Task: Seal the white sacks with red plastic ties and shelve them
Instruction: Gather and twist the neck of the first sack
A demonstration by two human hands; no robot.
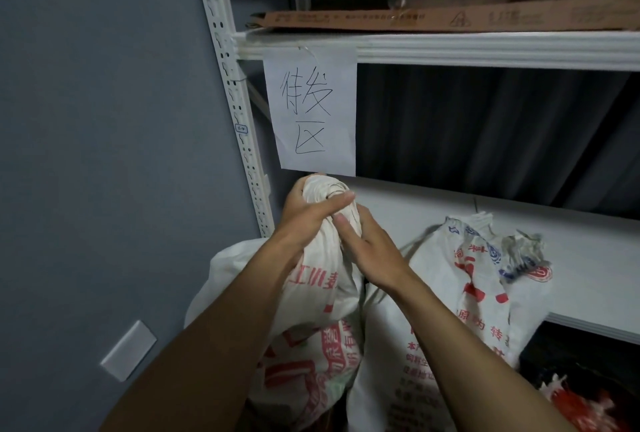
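Left hand, right hand gripping sack, sign 待发区

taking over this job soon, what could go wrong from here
Both the left hand and right hand grip the twisted neck of the white woven sack with red print; no tie shows on it, so freeing a hand may let it unwind.
The second white printed sack lying on the white shelf board looks untied and could spill if bumped.
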